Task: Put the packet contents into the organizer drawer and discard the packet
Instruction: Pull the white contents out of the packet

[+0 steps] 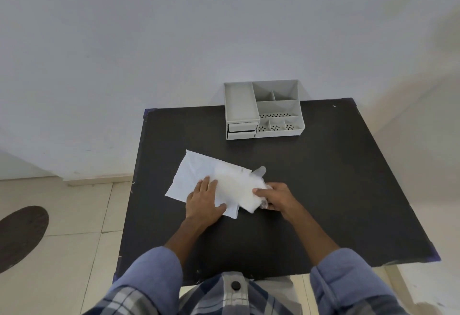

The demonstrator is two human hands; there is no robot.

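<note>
— Where did things lie at that moment?

— My left hand [205, 196] was pressed flat, its fingers [209, 182] spread, on a white sheet [196, 175] lying on the dark bench [323, 190]. My right hand [277, 196] had its fingers [258, 191] curled in a pinch on the near end of the clear packet [239, 185], which lay on the sheet between my two hands. The packet's long axis ran from my right fingers up and away, its far tip poking out past the sheet.

— And the organizer?

— The organizer [263, 109] sat well beyond both hands, at the back edge of the bench, slightly to the right side. Its small drawers [241, 130] faced me on its left front corner, so they lay almost straight ahead of the packet. My right hand was the nearer one (and it already had the packet), so I judged it would carry the load forward.

— Anything you couldn't make out?

— The contents: only a whitish mass inside the film. Whether a drawer stood open was hard to tell, and the packet's mouth was hidden under my right fingers. No bin showed anywhere.
</note>
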